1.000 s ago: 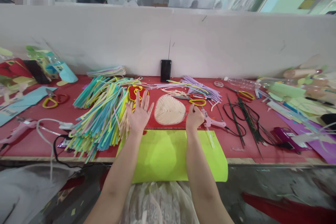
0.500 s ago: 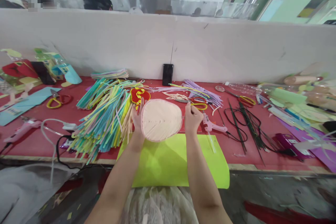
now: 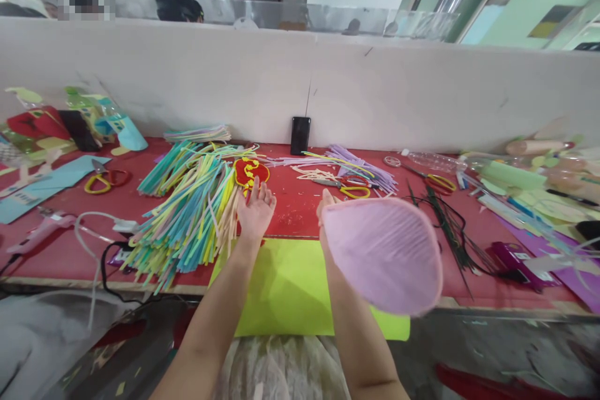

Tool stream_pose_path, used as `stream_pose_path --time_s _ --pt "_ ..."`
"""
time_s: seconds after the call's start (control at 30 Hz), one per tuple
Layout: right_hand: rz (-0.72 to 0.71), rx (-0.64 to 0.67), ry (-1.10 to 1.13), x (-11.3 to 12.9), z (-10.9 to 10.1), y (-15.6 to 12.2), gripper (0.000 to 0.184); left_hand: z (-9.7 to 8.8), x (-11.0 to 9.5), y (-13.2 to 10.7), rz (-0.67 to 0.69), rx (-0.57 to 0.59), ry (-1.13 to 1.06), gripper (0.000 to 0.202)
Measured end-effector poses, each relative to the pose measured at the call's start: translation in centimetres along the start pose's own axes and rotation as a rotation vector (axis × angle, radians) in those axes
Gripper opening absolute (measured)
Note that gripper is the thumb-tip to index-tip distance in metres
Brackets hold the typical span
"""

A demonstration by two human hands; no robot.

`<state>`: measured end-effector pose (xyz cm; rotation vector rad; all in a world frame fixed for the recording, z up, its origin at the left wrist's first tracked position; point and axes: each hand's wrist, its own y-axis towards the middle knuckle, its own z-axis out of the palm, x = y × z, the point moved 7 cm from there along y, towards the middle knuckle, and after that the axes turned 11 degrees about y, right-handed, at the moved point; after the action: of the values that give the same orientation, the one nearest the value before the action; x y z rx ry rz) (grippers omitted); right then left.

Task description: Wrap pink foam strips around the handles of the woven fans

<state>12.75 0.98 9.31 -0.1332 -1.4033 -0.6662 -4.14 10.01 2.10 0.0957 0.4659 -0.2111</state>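
My right hand is closed around the narrow end of a leaf-shaped pipe-cleaner fan. Its purple, ribbed face with a pink rim is turned up, tilted to the right over my forearm. Whether a handle runs inside my fist is hidden. My left hand is open, fingers spread and palm showing, with nothing in it. Just behind it lies a red and yellow pipe-cleaner piece. Left of that hand is a big heap of pastel pipe cleaners. A lime-green sheet lies beneath my forearms at the table edge.
Scissors lie beside purple pipe cleaners. A black phone leans on the white partition. To the right are more scissors, dark stems and a purple box. A pink glue gun rests at left.
My right hand has swung the fan rightward and turned it, so the cream face has given way to the purple one. My left hand has come off its edge and opened.
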Motion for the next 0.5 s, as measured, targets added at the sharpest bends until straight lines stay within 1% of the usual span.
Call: stream_pose_path --time_s 0.07,0.1,0.2,0.23,0.33,0.5 --pt "0.011 -0.035 0.027 0.2 0.0 -0.2 0.049 0.0 0.2 -0.1 -0.016 -0.023 0.010 0.050" --pt "0.021 -0.045 0.074 0.3 0.0 -0.3 0.050 0.1 0.2 -0.2 -0.020 -0.031 0.014 0.050" --pt "0.056 0.020 0.212 0.4 0.7 -0.5 0.051 0.2 0.1 -0.1 0.003 -0.024 0.025 0.048" --pt "0.059 0.028 0.227 0.5 0.8 -0.6 0.051 0.2 0.1 -0.1 0.008 -0.015 0.023 0.047" --pt "0.051 -0.031 0.186 0.5 0.5 -0.8 0.051 0.1 0.1 0.0 0.002 -0.012 0.006 0.051" --pt "0.122 0.049 0.242 -0.2 1.4 -1.2 0.052 0.4 0.1 -0.2 -0.002 0.018 0.000 0.046"
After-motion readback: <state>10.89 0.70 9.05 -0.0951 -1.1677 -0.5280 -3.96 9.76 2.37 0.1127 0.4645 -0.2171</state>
